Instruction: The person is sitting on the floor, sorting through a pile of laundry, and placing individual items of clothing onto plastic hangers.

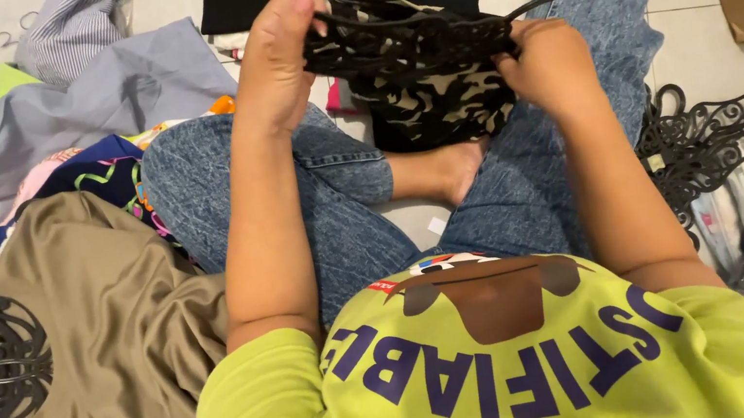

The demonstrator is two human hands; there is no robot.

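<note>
Looking down from the head, we are gripping a black hanger [410, 36] with our left hand [276, 56] and right hand [547, 65], both clamped on its ends, a camouflage garment [434, 96] hanging from it above our crossed legs. Spare hangers [701, 140] are lying right, an olive shirt [108, 347] left.

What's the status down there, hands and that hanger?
Left hand and right hand both grip black ornate hanger. Camouflage garment hangs from it over the lap. Spare hangers lie right, clear.
</note>
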